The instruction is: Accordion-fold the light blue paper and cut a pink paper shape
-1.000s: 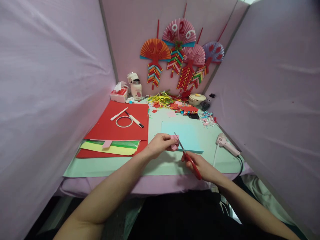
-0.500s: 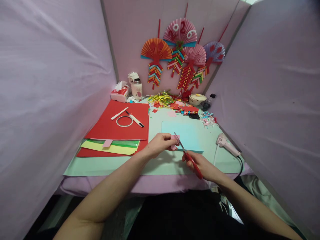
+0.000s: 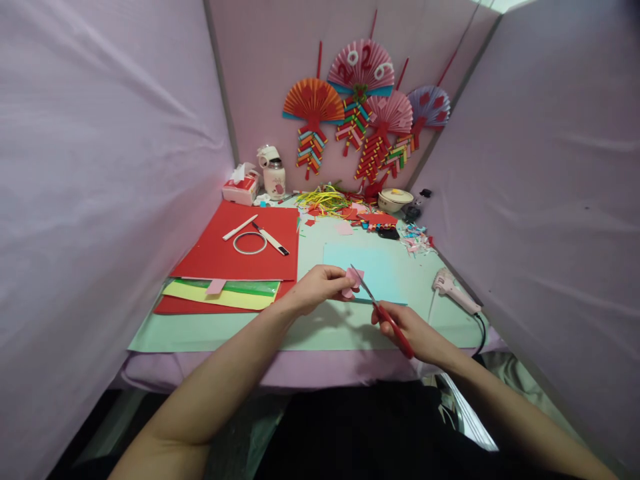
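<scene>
A small piece of pink paper [image 3: 349, 291] is pinched in the fingers of my left hand [image 3: 326, 287], above the near edge of a light blue sheet [image 3: 383, 270]. My right hand [image 3: 404, 328] is closed around the handles of red-handled scissors [image 3: 395, 328]. The scissors' blades point up and to the left, and they lie across the right part of the pink paper. Whether the blades are fully closed is hard to make out. Both hands are raised over the pale green tabletop [image 3: 220, 331].
On the left, red sheets [image 3: 210, 250] carry a white pen [image 3: 240, 227], a utility knife [image 3: 271, 239] and a ring of tape [image 3: 250, 253]. A pink glue gun [image 3: 456, 292] lies at the right. Paper scraps [image 3: 417, 239], yellow strips [image 3: 325, 200] and a lidded bowl [image 3: 395, 199] stand behind.
My right hand and the scissors have shifted slightly to the right. The pink paper has turned a little in my left hand, and its upper outline looks rounder.
</scene>
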A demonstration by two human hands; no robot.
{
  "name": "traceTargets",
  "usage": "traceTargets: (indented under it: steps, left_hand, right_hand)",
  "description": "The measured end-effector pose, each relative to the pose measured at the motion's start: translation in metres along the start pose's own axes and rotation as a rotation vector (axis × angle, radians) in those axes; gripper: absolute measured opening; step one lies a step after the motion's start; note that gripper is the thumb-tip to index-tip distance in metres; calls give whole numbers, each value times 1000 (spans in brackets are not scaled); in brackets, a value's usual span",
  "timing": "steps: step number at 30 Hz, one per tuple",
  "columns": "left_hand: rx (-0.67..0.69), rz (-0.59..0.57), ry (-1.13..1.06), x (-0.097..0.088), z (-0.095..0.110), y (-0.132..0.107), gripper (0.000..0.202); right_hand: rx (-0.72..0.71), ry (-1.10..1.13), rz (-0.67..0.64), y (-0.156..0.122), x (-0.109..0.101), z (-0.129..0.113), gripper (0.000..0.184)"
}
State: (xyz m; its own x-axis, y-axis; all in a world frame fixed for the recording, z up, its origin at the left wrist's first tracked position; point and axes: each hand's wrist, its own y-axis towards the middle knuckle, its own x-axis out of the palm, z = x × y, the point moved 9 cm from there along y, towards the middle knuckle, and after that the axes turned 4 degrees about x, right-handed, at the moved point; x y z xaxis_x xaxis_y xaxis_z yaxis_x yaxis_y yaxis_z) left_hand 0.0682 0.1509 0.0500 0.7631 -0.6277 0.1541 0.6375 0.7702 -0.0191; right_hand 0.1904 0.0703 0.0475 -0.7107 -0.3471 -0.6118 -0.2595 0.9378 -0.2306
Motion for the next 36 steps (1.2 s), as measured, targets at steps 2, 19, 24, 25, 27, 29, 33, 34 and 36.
traceTargets:
  steps: [2,19,24,25,27,29,33,34,36]
  left_hand:
    - [-1,-22,1,1,0,0,30]
    - [-3,-157,45,2,0,-2,28]
    - [3,-155,86,0,2,-2,28]
    - [10,-153,91,0,3,-2,28]
    - [16,-146,103,-1,3,-2,28]
    - [20,-141,116,-2,4,-2,28]
    - [29,-130,151,-3,6,-2,29]
    - [34,-129,160,-3,7,-2,30]
    - [45,-132,174,-3,8,-2,31]
  right_hand:
    - [6,-1,-8,-1,-1,0,39]
    - [-9,-42,-79,-7,-6,-2,38]
    - [-13,-41,-98,-6,-4,2,37]
    - [-14,-40,-101,-6,-4,3,37]
    - [-17,-40,-105,-6,-4,4,37]
    - [-22,-40,-106,-6,-4,5,37]
    - [-24,-37,-102,-6,-4,6,39]
    - [-23,-38,-103,-6,-3,6,40]
    - [-21,-37,-106,-5,-3,6,42]
